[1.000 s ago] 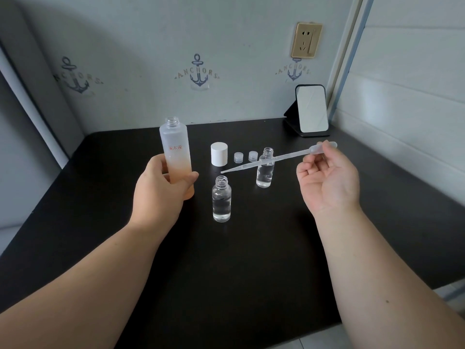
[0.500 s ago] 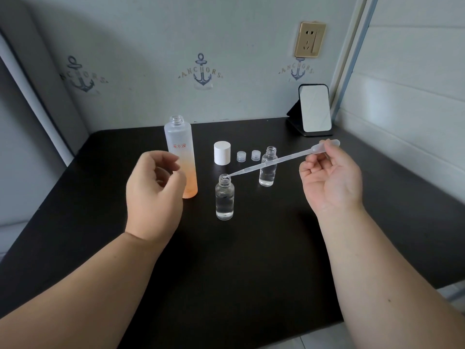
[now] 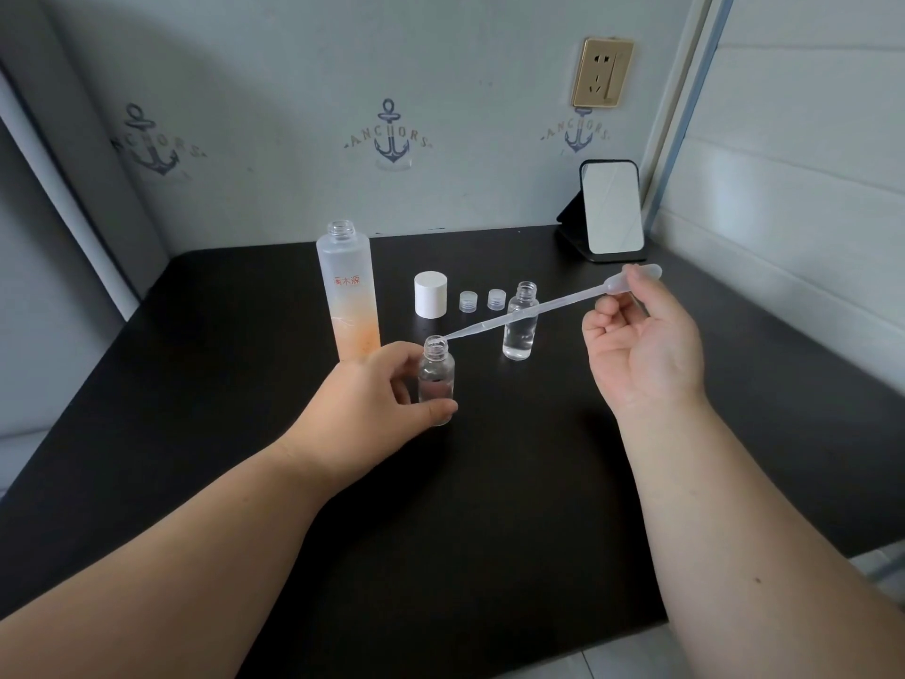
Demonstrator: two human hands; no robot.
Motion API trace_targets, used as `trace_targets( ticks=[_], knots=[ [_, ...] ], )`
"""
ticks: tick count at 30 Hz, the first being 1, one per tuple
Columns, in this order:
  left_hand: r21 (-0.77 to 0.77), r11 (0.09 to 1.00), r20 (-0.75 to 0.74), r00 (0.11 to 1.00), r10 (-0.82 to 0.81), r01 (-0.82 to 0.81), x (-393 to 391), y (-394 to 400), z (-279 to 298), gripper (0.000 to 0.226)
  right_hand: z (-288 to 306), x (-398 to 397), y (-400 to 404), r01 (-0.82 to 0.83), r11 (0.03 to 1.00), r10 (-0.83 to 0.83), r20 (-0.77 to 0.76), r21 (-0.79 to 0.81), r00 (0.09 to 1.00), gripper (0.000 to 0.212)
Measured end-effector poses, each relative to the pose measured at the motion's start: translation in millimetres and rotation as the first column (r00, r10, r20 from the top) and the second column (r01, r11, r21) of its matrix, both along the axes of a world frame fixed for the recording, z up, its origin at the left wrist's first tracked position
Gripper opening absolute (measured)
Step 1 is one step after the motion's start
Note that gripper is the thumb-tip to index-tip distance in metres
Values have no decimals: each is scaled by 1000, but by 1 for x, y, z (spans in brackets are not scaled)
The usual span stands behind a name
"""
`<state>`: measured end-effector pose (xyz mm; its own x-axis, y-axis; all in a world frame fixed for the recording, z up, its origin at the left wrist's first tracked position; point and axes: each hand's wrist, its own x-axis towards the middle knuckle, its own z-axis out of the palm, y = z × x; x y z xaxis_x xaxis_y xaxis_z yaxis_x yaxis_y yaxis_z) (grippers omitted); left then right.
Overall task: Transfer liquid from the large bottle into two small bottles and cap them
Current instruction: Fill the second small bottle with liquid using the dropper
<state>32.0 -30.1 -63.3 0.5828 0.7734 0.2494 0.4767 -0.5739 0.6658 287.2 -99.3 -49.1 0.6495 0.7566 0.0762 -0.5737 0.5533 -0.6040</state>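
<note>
The large frosted bottle (image 3: 348, 296), uncapped with an orange lower half, stands upright on the black table (image 3: 489, 507). In front of it my left hand (image 3: 372, 399) grips a small clear bottle (image 3: 436, 379) that holds liquid. My right hand (image 3: 641, 345) pinches the bulb of a plastic pipette (image 3: 538, 313); its tip sits at that bottle's open mouth. A second small bottle (image 3: 520, 322), partly filled and uncapped, stands behind the pipette. The large white cap (image 3: 431, 294) and two small clear caps (image 3: 468, 301) (image 3: 496, 299) lie at the back.
A small standing mirror (image 3: 612, 210) is at the table's back right near the wall. A wall socket (image 3: 601, 72) is above it. Walls close the table at the back and right.
My left hand let go of the large bottle, moved right and took hold of the near small bottle. The pipette tip came down to that bottle's mouth.
</note>
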Motion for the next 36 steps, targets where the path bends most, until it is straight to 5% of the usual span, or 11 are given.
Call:
trace_targets(
  ticks=[36],
  knots=[
    [96, 990, 66, 992, -110, 103, -3, 1, 0, 34, -2, 6, -1, 41, 999, -43, 97, 22, 994, 27]
  ],
)
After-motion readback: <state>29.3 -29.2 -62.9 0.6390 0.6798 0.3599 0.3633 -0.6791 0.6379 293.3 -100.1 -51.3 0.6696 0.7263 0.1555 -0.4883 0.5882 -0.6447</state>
